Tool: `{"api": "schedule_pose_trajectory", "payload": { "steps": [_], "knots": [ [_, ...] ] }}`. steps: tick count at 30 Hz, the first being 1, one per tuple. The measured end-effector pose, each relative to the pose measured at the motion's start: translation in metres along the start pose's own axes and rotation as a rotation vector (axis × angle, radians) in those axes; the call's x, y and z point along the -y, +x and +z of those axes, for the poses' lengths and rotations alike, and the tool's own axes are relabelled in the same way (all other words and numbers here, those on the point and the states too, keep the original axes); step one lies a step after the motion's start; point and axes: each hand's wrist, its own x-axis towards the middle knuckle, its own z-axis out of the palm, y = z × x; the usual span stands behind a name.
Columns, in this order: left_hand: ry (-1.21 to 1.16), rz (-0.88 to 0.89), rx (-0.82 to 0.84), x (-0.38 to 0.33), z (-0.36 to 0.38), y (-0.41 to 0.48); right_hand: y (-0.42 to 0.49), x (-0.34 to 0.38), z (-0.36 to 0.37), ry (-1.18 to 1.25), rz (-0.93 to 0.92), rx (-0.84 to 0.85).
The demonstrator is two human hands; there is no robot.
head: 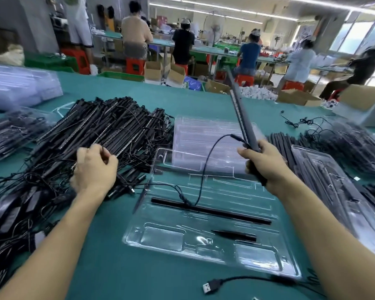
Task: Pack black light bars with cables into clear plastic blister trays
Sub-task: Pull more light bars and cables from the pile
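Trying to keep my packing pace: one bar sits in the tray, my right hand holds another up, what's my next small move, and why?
Probably lower the long black light bar in your right hand into a free slot of the clear plastic blister tray, alongside the black bar already seated there; its thin black cable loops down to the tray.

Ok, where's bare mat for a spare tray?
Free: green mat far side, beyond the stack of clear plastic blister trays and pile of black light bars; also the near strip left of the open clear tray. Crowded: pile left, packed trays right.
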Motion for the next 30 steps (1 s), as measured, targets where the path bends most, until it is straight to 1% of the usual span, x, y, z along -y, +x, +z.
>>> {"api": "schedule_pose_trajectory", "payload": {
  "steps": [2,4,7,9,12,14,16,18,21,23,24,26,28,29,30],
  "knots": [
    [0.100,0.022,0.084,0.008,0.010,-0.005,-0.003,-0.002,-0.002,0.035,-0.031,-0.030],
    [0.193,0.032,0.144,0.011,0.014,-0.009,-0.007,0.003,-0.002,0.112,-0.043,0.002],
    [0.341,0.051,0.282,0.010,0.013,-0.010,-0.015,0.012,-0.005,0.316,-0.028,0.130],
    [0.424,0.051,0.338,0.007,0.009,-0.009,-0.019,0.014,-0.006,0.431,-0.002,0.203],
    [0.502,0.103,0.358,-0.004,0.004,-0.015,-0.025,0.011,-0.007,0.395,0.020,0.165],
    [0.495,0.129,0.445,-0.011,0.004,-0.021,-0.027,0.008,-0.003,0.412,0.054,0.130],
    [0.474,0.126,0.565,-0.020,0.002,-0.026,-0.028,0.004,0.001,0.474,0.082,0.103],
    [0.503,0.096,0.605,-0.028,-0.005,-0.029,-0.028,-0.001,0.006,0.593,0.085,0.085],
    [0.622,0.016,0.530,-0.034,-0.020,-0.032,-0.030,-0.003,0.010,0.772,0.080,0.097],
    [0.650,0.006,0.393,-0.031,-0.030,-0.032,-0.032,-0.004,0.013,0.826,0.088,0.145],
    [0.636,0.049,0.291,-0.027,-0.033,-0.031,-0.034,-0.005,0.016,0.844,0.098,0.170],
    [0.527,0.164,0.082,-0.021,-0.036,-0.034,-0.037,-0.010,0.023,0.880,0.128,0.191],
    [0.358,0.240,-0.052,-0.023,-0.036,-0.041,-0.040,-0.015,0.032,0.926,0.164,0.188],
    [0.269,0.303,-0.069,-0.027,-0.036,-0.046,-0.042,-0.018,0.035,0.944,0.173,0.182],
    [0.179,0.390,-0.022,-0.031,-0.036,-0.052,-0.043,-0.020,0.037,0.960,0.174,0.179]
  ]
}}
